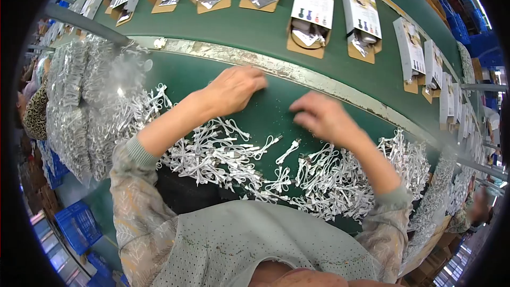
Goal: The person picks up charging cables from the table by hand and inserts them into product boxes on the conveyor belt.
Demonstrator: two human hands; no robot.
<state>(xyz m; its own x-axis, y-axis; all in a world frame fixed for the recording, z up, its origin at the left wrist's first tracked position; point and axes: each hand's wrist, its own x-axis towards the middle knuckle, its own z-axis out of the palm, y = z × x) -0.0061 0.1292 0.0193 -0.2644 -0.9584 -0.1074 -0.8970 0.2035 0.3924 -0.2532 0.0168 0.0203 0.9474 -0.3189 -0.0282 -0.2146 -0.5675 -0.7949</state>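
Observation:
My left hand hovers over the green work surface near the worn metal rail, its fingers curled together. Whatever it may hold is hidden. My right hand is blurred by motion to the right of it; its thumb and forefinger look apart, with nothing visible between them. Below my left hand spreads a heap of short white charging cables, each looped and bundled. A second pile of the same cables lies under my right forearm. One single cable rests between the piles.
Beyond the metal rail, open printed boxes stand in a row on a green conveyor belt. Clear plastic bags of cables are stacked at the left. A blue crate sits lower left. Other people are partly visible at both edges.

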